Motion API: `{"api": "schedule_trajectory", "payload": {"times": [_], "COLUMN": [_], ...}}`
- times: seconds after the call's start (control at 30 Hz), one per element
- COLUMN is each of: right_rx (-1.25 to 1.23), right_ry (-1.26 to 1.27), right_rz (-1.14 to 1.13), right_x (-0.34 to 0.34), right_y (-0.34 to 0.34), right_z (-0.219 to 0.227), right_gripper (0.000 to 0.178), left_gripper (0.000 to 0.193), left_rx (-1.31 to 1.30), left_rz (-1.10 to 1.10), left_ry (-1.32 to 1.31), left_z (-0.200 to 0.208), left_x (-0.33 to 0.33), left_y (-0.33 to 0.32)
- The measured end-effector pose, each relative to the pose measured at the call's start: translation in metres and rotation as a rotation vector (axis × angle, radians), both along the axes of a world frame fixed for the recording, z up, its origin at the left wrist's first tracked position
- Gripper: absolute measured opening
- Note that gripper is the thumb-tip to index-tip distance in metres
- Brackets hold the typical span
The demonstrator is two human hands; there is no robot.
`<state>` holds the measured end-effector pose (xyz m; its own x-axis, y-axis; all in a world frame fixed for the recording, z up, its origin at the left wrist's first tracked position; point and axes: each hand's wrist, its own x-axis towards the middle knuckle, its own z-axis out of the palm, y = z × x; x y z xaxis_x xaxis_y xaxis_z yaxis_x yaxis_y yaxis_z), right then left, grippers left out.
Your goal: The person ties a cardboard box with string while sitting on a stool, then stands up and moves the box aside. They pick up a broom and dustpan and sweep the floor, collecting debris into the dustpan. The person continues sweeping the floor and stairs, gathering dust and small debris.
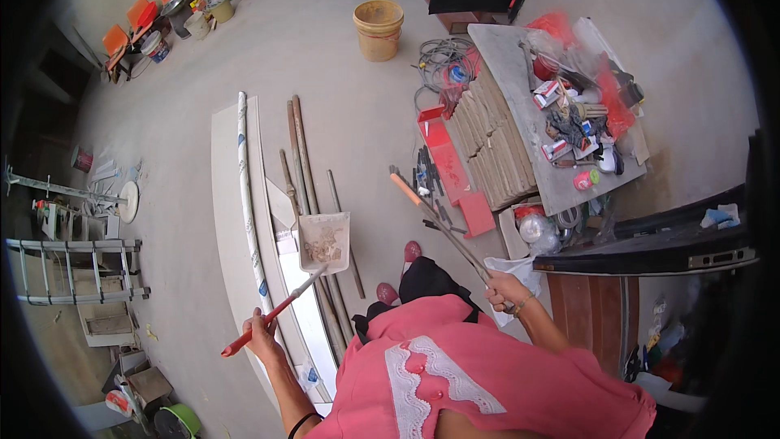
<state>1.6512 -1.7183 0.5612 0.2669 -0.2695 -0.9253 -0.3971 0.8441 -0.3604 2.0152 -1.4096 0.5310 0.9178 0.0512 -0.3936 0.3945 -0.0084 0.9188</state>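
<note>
My left hand [262, 336] is closed round the red handle of a long-handled dustpan [344, 232]. Its pale square pan hangs above the long boards and pipes to my left, with greyish debris [323, 241] lying in it. In my right hand [507, 290] is a thin grey pole [457, 241] with an orange sleeve toward its far end. That pole slants forward and left, its dark tip near some small black pieces on the floor. What kind of tool it belongs to, I cannot tell.
Long boards [230, 187] and rusty pipes [306, 154] lie left of my feet. Stacked brown sheets [487, 142] and a cluttered grey table [520, 106] stand at the right. A yellow bucket [379, 31] stands ahead, a ladder [77, 260] at the far left.
</note>
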Motion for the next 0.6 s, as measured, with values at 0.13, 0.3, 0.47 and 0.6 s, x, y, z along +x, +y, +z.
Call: {"api": "schedule_trajectory", "payload": {"times": [0.13,0.3,0.47,0.6], "right_rx": [0.009,0.015,0.047,0.061], "right_ry": [-0.016,0.018,-0.051,-0.004], "right_rz": [0.032,0.019,0.11,0.139], "right_x": [0.044,0.117,0.187,0.251], "right_y": [-0.046,-0.121,-0.215,-0.275], "right_z": [-0.013,-0.029,-0.046,-0.03], "right_gripper": [0.023,0.016,0.022,0.02], "left_gripper": [0.015,0.013,0.014,0.015], "left_rx": [-0.055,-0.036,-0.02,0.045], "left_rz": [0.006,0.026,0.127,0.152], "left_ry": [0.042,0.054,0.029,0.048], "left_z": [-0.011,-0.011,-0.002,0.008], "left_x": [0.051,0.117,0.181,0.233], "left_y": [-0.038,-0.101,-0.179,-0.22]}}
